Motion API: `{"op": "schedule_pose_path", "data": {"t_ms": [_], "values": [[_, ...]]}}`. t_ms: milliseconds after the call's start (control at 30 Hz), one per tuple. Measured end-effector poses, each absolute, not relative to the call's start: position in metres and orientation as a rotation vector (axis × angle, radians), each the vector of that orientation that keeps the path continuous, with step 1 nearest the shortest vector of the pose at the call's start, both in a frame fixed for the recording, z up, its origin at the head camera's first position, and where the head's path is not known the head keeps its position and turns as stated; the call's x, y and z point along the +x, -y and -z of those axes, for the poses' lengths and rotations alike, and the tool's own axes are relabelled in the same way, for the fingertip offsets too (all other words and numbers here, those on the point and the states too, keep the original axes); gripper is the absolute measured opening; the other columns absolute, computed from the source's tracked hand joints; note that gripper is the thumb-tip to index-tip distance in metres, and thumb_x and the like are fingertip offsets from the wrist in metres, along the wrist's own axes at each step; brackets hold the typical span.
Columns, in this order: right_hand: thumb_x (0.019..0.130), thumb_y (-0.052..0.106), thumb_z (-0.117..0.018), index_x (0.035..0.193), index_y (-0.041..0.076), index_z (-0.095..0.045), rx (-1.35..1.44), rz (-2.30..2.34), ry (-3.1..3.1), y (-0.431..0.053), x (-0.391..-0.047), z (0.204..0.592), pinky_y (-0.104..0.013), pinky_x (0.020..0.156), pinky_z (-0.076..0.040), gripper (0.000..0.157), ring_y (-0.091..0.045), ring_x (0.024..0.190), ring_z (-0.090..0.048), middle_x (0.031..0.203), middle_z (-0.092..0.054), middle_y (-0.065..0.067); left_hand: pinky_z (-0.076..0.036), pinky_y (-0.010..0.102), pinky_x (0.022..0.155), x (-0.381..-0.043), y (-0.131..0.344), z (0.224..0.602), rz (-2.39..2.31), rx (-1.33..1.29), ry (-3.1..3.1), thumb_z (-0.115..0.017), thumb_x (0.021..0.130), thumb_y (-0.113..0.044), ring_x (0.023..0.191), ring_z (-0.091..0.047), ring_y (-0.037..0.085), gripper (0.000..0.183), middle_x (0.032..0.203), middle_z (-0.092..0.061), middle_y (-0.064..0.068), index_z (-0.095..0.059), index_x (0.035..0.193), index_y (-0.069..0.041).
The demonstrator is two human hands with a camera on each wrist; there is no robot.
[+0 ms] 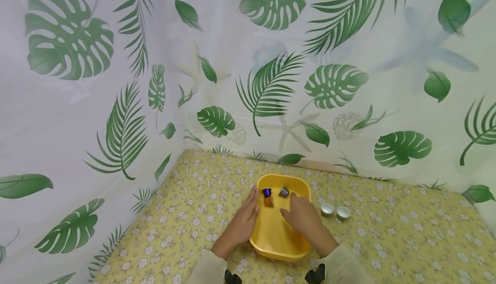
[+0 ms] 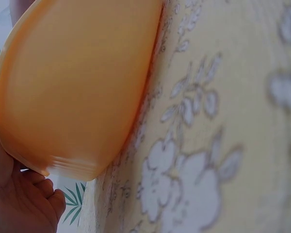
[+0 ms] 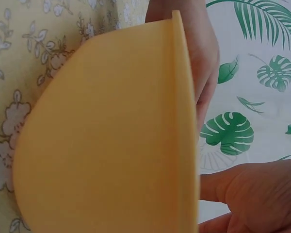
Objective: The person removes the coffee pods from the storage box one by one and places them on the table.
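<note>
A yellow plastic tray [image 1: 277, 249] stands on the cloth. Along its left rim lies my left hand [image 1: 245, 217], fingers stretched out against the side. My right hand [image 1: 306, 215] reaches over the right rim into the tray, its thumb and forefinger spread apart with nothing visible between them. Inside, just left of that forefinger, lies a grey coffee capsule [image 1: 284, 192]. A blue-purple coffee capsule [image 1: 267, 192] and an orange-brown coffee capsule [image 1: 268, 201] sit together by the left wall. Both wrist views mostly show the tray's outer wall [image 2: 82, 87].
Two silver-topped capsules, a nearer-in one [image 1: 327, 208] and an outer one [image 1: 343, 212], lie on the cloth right of the tray. A flowered yellow cloth [image 1: 387, 232] covers the surface. White leaf-printed sheets [image 1: 217, 90] hang behind and at the left.
</note>
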State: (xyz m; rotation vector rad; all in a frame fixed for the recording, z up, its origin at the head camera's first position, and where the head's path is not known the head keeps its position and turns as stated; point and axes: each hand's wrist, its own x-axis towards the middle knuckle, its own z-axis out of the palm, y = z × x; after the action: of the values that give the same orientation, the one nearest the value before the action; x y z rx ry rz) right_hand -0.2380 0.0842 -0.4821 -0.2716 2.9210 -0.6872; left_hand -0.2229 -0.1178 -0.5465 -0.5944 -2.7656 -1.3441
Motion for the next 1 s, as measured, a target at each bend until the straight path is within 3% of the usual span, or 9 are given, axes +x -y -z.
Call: {"op": "schedule_pose_path", "data": {"t_ms": [367, 667, 1000], "values": [[0.095, 0.021, -0.074, 0.104, -0.01, -0.06, -0.243, 0.676, -2.951, -0.08, -0.24, 0.493, -0.026, 0.047, -0.038, 0.035, -0.018, 0.053, -0.05, 0.067, -0.053, -0.007, -0.017, 0.05, 0.123, -0.22, 0.117, 0.549, 1.356, -0.597, 2.758, -0.029, 0.113, -0.014, 0.155, -0.008, 0.025, 0.053, 0.169, 0.003, -0.001, -0.013, 0.162, -0.003], [0.093, 0.017, -0.076, 0.107, -0.008, -0.062, -0.294, 0.641, -2.967, -0.08, -0.243, 0.494, -0.028, 0.051, -0.04, 0.032, -0.018, 0.058, -0.051, 0.075, -0.056, -0.009, -0.017, 0.049, 0.123, -0.222, 0.117, 0.547, 1.318, -0.611, 2.755, -0.029, 0.113, -0.014, 0.155, -0.009, 0.026, 0.053, 0.169, 0.003, 0.0, -0.013, 0.162, -0.002], [0.09, 0.005, -0.076, 0.087, 0.001, -0.064, -0.396, 0.606, -3.028, -0.08, -0.244, 0.495, -0.037, 0.061, -0.052, 0.013, -0.021, 0.07, -0.059, 0.079, -0.062, -0.009, -0.017, 0.049, 0.123, -0.224, 0.119, 0.546, 1.312, -0.614, 2.763, -0.028, 0.113, -0.014, 0.155, -0.009, 0.027, 0.053, 0.169, 0.004, -0.001, -0.012, 0.162, -0.003]]}}
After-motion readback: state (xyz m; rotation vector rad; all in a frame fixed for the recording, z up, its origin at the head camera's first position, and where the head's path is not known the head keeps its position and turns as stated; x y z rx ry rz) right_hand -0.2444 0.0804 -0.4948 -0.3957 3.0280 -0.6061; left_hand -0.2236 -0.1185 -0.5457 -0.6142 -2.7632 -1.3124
